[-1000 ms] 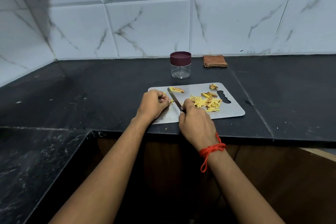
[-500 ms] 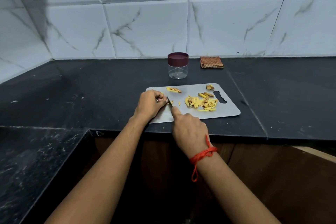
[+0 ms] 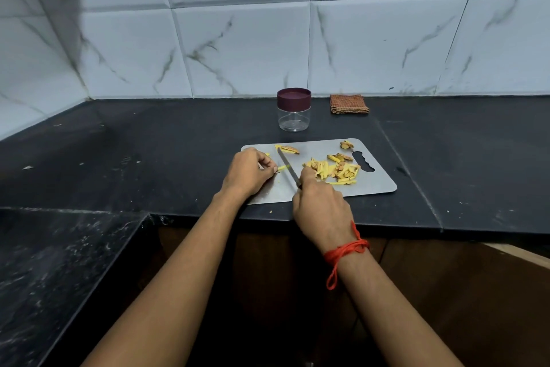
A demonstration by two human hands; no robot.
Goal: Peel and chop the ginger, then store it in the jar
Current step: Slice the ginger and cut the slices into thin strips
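Left hand pinches a small ginger piece down at the left end of the board, likely to pin it with fingers tucked back from the edge. Right hand grips the knife handle, blade angled across the board just beside that piece, set for the next cut. Strips lie piled to the right, clear of the blade, scraps at the far edge; jar stands behind the board, cloth near it, and its lid is on, so that blocks storing.
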